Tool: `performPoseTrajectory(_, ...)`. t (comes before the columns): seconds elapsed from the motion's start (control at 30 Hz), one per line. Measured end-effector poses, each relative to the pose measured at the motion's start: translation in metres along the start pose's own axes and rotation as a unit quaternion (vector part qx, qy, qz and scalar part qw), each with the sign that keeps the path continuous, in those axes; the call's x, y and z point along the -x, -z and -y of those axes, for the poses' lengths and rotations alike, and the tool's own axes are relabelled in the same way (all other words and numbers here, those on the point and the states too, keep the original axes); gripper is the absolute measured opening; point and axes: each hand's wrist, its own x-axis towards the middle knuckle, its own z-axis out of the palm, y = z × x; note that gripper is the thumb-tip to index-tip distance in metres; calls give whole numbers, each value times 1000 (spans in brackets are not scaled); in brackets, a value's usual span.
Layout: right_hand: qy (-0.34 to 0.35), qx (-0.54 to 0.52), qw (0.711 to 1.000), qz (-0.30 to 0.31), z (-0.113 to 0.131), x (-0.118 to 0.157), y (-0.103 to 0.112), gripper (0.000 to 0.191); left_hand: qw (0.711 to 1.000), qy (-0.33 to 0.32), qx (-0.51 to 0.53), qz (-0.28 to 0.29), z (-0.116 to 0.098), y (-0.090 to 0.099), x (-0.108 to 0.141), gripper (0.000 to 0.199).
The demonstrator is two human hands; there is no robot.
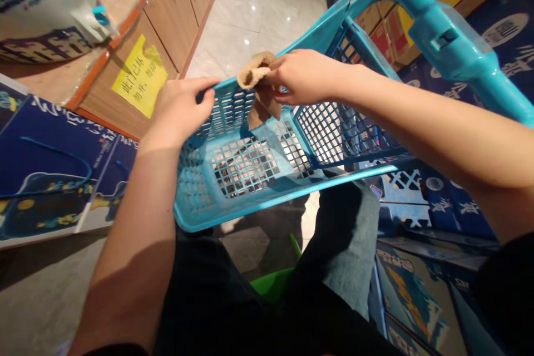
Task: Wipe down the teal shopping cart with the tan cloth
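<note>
A turquoise plastic shopping basket [267, 204] with latticed sides and floor rests tilted over my knees. My left hand [177, 108] grips its far rim towards the left end, thumb on the inner side and fingers reaching over the edge. In my right hand [302, 78] is a brown cloth [255, 73], folded over the same far rim and hanging partly down the inside wall. The fingertips of that hand are partly hidden by the cloth. The basket's thick handle [454, 39] sticks up at the right.
Wooden cabinets [179, 11] with a yellow paper sign [141, 75] stand at the left, patterned ceramic jars [41, 11] on top. Blue gift bags [50, 161] sit below. Boxes [442, 194] are stacked at the right. Between my legs shows a green seat [273, 283].
</note>
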Motion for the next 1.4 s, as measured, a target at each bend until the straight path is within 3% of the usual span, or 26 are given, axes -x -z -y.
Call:
performPoseTrajectory(0.13,-96,38,993,-58,-38,8,-4,42,1000,-4,-5,-7,6,-4,-2,50)
performPoseTrajectory(0.23,-134,59,985,-95,-51,12,-8,45,1000,3,-11,-10,9,-7,-3,49)
performPoseTrajectory(0.4,-105,26,992,-63,-23,3,-23,47,1000,13,4,2,10,-8,-4,50)
performPoseTrajectory(0.53,18,16,1000,-7,13,-6,-36,52,1000,15,1,-2,10,-8,-4,51)
performPoseTrajectory(0.63,90,19,996,-5,23,-9,-39,56,1000,12,4,-5,10,-9,-4,50)
performPoseTrajectory(0.7,70,25,997,-9,20,-9,-37,54,1000,14,3,-7,10,-9,-4,49)
performPoseTrajectory(0.87,-106,44,993,16,-11,-3,-29,47,1000,6,-3,-2,8,-8,-3,51)
performPoseTrajectory(0.93,-145,52,988,19,-21,0,-31,46,1000,0,-3,-2,7,-8,-3,51)
performPoseTrajectory(1.03,-132,51,990,30,-20,1,-40,45,1000,-4,-1,-4,6,-8,-3,50)
performPoseTrajectory(1.23,-15,6,999,34,17,-8,-59,56,1000,8,7,-6,8,-8,-3,50)
performPoseTrajectory(1.4,-50,11,997,50,16,-7,-53,57,1000,14,8,-7,11,-8,-4,49)
